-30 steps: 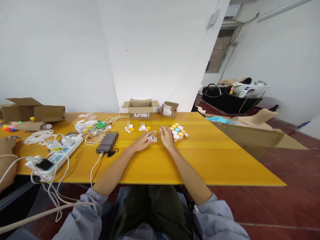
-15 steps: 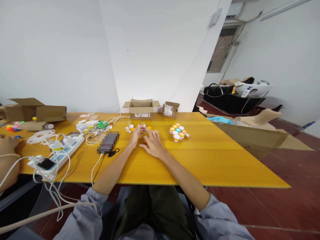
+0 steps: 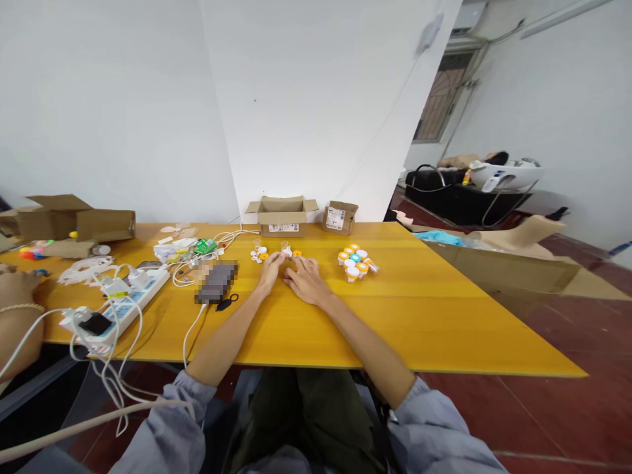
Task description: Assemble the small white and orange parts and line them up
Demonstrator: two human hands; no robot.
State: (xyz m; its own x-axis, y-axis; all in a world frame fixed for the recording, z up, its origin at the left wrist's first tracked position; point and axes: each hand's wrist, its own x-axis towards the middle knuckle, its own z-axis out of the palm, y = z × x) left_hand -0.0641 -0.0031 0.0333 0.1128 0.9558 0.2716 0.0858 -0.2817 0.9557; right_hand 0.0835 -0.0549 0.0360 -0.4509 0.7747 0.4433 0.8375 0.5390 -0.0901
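Observation:
My left hand (image 3: 270, 271) rests on the table with its fingers stretched forward, their tips beside small white pieces (image 3: 288, 251). A clear round container (image 3: 285, 244) stands just behind these pieces. My right hand (image 3: 307, 282) lies close on the right, its fingers apart and bent a little, the thumb pointing left. Past its fingertips is an orange lid (image 3: 297, 253). Nothing shows in either hand, though the space under the palms is hidden. Left of my left hand are loose white and orange pieces (image 3: 259, 254), with another clear container (image 3: 257, 243) behind them.
Small jars with orange, white and teal lids (image 3: 351, 262) cluster at the right. Two cardboard boxes (image 3: 283, 224) (image 3: 340, 218) stand at the back. Leftward are a dark pixelated device (image 3: 217, 282), a power strip (image 3: 131, 309), cables and another person's hand (image 3: 20, 283).
Both hands have drawn down and flatter onto the table, uncovering the white pieces and clear container. The orange piece under my right hand no longer shows. The view has shifted slightly.

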